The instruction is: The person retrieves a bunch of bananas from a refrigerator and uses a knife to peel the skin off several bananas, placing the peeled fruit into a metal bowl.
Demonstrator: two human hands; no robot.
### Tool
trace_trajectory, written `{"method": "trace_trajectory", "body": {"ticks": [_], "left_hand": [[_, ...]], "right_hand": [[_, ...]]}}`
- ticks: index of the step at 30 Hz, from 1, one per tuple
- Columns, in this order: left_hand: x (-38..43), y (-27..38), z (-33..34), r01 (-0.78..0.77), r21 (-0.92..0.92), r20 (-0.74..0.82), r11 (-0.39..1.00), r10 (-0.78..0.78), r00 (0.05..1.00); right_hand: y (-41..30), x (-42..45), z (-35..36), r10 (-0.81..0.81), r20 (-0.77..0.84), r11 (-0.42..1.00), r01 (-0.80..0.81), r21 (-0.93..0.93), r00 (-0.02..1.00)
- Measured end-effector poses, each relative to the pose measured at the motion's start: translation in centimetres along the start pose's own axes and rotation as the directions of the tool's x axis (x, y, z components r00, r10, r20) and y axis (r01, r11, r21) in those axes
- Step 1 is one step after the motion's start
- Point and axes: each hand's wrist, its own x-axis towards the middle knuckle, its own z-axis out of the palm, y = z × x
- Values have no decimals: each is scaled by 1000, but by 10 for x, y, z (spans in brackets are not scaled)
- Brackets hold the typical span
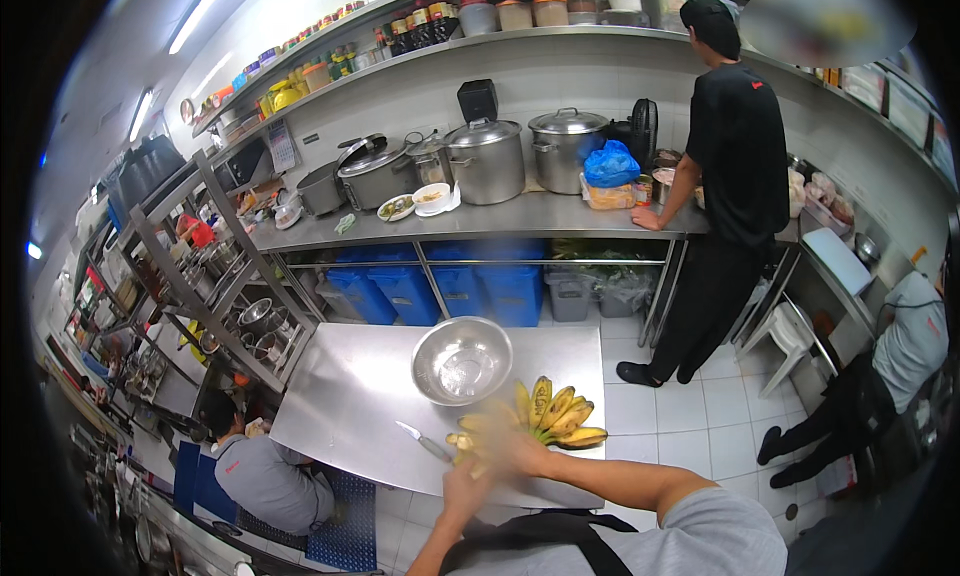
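Observation:
A bunch of short, plump yellow bananas point(556, 412) lies near the right edge of the steel table point(345, 396), dark marks on some skins. More yellow bananas point(463, 442) are at my hands, partly covered by them and by a blurred smear in the view. The fingers of my left hand point(465, 490) close on these bananas from the near side. My right hand point(529, 456) reaches over them from the right, its fingers lost in the blur. A knife point(424, 441) with a pale handle lies left of them, blade pointing away. Beyond stands a shiny perforated metal bowl point(461, 362).
A person in black point(735, 148) leans on the back steel counter point(480, 220), which bears large lidded pots point(484, 163). Blue bins point(510, 291) stand underneath. Someone in grey point(274, 478) is low at the left; another person point(911, 343) is at far right. A metal rack point(232, 283) flanks the table.

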Motion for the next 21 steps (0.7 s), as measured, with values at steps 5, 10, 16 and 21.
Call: {"method": "trace_trajectory", "body": {"ticks": [5, 10, 16, 21], "left_hand": [[6, -23, 11, -126, 108, -50, 986, 132, 990], [6, -14, 2, -137, 155, -99, 978, 153, 983], [14, -12, 10, -115, 78, -37, 990, 118, 992], [5, -4, -4, -68, 73, -10, 995, 69, 998]], "right_hand": [[9, 15, 14, 175, 111, 981, -183, 59, 978], [-9, 24, 14, 340, 103, 940, -338, -41, 935], [-21, 11, -14, 368, -33, 921, -369, -128, 929], [-54, 13, -25, 578, 55, 809, -562, -174, 815]]}}
